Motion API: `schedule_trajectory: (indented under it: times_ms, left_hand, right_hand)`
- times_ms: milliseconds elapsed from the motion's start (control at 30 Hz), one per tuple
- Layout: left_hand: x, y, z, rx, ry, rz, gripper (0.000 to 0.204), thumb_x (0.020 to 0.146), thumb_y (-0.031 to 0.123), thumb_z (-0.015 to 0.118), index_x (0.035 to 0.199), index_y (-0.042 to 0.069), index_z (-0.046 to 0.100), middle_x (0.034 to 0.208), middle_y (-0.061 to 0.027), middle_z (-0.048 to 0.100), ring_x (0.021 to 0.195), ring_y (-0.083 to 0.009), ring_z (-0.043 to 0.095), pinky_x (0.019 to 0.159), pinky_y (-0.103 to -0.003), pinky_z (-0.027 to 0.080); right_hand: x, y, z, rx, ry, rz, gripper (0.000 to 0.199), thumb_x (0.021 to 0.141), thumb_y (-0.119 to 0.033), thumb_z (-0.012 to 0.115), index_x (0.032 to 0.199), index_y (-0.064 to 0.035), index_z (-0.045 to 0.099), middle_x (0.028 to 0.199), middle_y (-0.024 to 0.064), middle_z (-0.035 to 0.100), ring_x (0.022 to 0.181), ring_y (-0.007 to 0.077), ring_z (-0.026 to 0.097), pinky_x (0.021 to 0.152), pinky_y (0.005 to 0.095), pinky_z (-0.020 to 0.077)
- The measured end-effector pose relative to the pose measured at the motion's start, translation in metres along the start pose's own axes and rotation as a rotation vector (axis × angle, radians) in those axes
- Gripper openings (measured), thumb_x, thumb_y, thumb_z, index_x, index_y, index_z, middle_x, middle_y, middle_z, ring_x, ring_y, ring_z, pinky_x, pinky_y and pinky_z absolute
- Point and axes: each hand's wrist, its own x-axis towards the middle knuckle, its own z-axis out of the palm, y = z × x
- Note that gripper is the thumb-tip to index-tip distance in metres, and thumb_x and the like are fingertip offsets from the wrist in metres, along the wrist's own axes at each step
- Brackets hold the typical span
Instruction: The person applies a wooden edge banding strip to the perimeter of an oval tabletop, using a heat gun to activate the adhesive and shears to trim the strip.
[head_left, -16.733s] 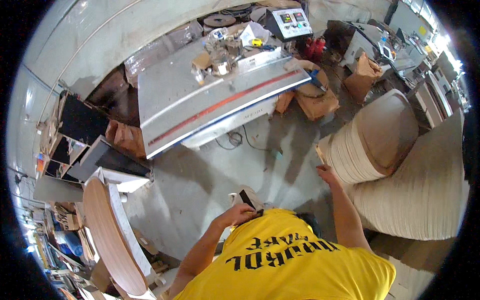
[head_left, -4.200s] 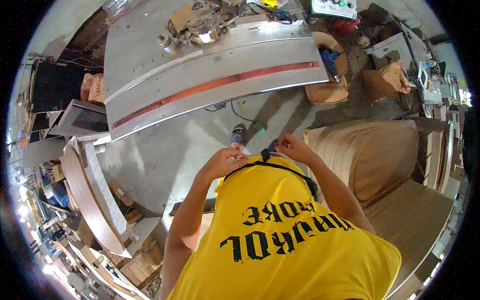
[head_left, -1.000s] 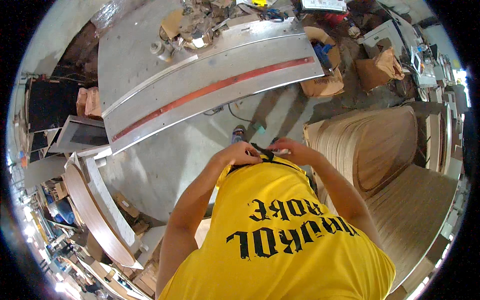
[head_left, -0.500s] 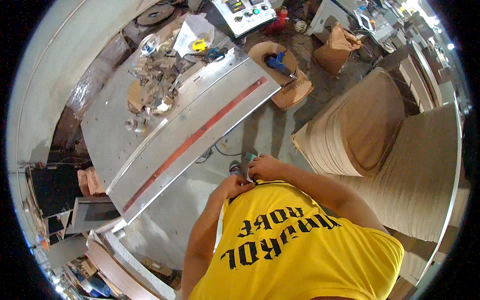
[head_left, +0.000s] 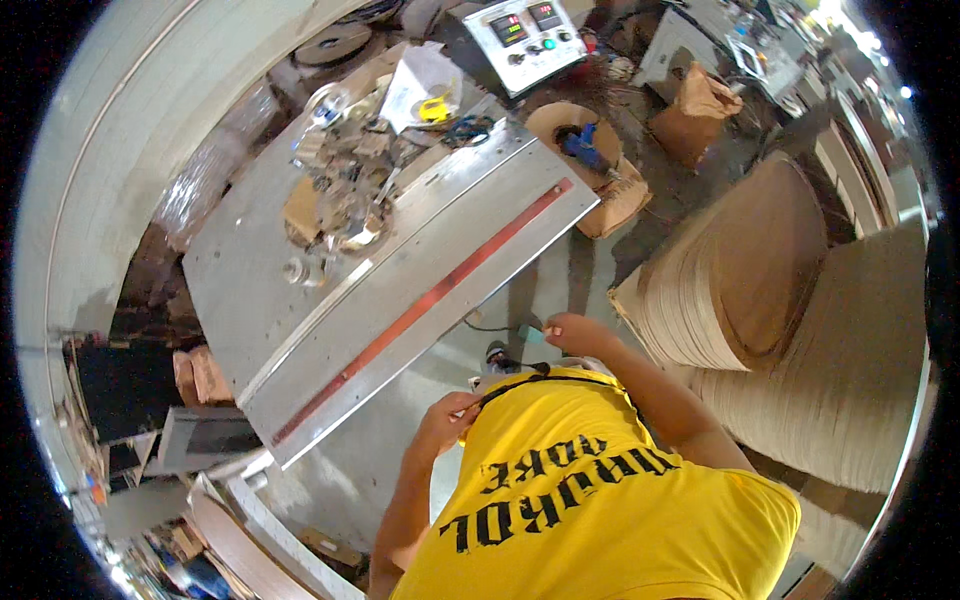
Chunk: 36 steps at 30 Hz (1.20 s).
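Observation:
A thin black strap (head_left: 515,381) crosses the waist of my yellow shirt (head_left: 600,480). My left hand (head_left: 443,420) is closed at its left end, with thumb and fingers pinched together on the strap. On the other side, my right hand (head_left: 577,334) is closed, held out a little ahead of the waist. A small teal piece (head_left: 534,334) pokes out beside its fingers; its kind is too small to tell. The right fingers are partly hidden from above. One of my shoes (head_left: 498,354) shows below, between the hands.
A metal table (head_left: 430,235) with a red strip (head_left: 430,300) stands ahead on the left, scraps piled on it. Behind it is a control box (head_left: 520,45). A blue power tool (head_left: 583,148) lies on cardboard. Large stacks of brown sheets (head_left: 700,290) rise on the right.
My hands have parted from close together at the waist: the left moved left and nearer, the right moved right with the teal piece. The black strap now shows between them.

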Motion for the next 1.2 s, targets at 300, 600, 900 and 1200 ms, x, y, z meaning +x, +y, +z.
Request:
schedule_trajectory:
  times_ms: [300,600,900,1200]
  left_hand:
    - [0.034,0.025,-0.038,0.338,-0.142,0.101,0.04,0.089,0.026,0.077,0.127,0.014,0.071,0.111,-0.0085,0.074,0.105,-0.0227,0.068,0.091,-0.035,0.051]
    - [0.138,0.105,-0.03,0.426,-0.095,0.138,0.041,0.085,0.025,0.079,0.121,0.01,0.07,0.114,-0.0094,0.072,0.107,-0.0232,0.067,0.093,-0.037,0.052]
    - [0.335,0.183,0.083,0.751,0.357,0.778,0.04,0.084,0.023,0.072,0.122,0.009,0.067,0.14,-0.0117,0.055,0.128,-0.0348,0.052,0.11,-0.053,0.037]
    - [0.392,0.202,0.113,1.029,0.214,0.873,0.06,0.087,0.039,0.065,0.138,0.008,0.053,0.145,-0.014,0.052,0.136,-0.0359,0.048,0.116,-0.056,0.032]
  right_hand:
    - [0.028,-0.043,-0.01,0.003,0.003,0.062,0.033,0.096,-0.032,0.06,0.118,-0.0083,0.066,0.114,0.0163,0.069,0.104,0.0359,0.066,0.09,0.0449,0.0534]
    - [0.027,0.035,-0.062,0.022,-0.014,0.08,0.033,0.095,-0.034,0.06,0.116,-0.0091,0.068,0.115,0.0165,0.068,0.105,0.0374,0.065,0.089,0.0459,0.0535]
    - [0.036,0.204,-0.183,-0.297,0.697,0.421,0.041,0.084,-0.026,0.07,0.118,-0.004,0.063,0.118,0.0188,0.063,0.112,0.0392,0.059,0.096,0.0484,0.0485]
    - [-0.143,0.359,-0.16,-0.224,0.715,1.034,0.063,0.08,-0.038,0.08,0.124,-0.0009,0.056,0.132,0.025,0.053,0.119,0.0433,0.054,0.097,0.0508,0.0476]
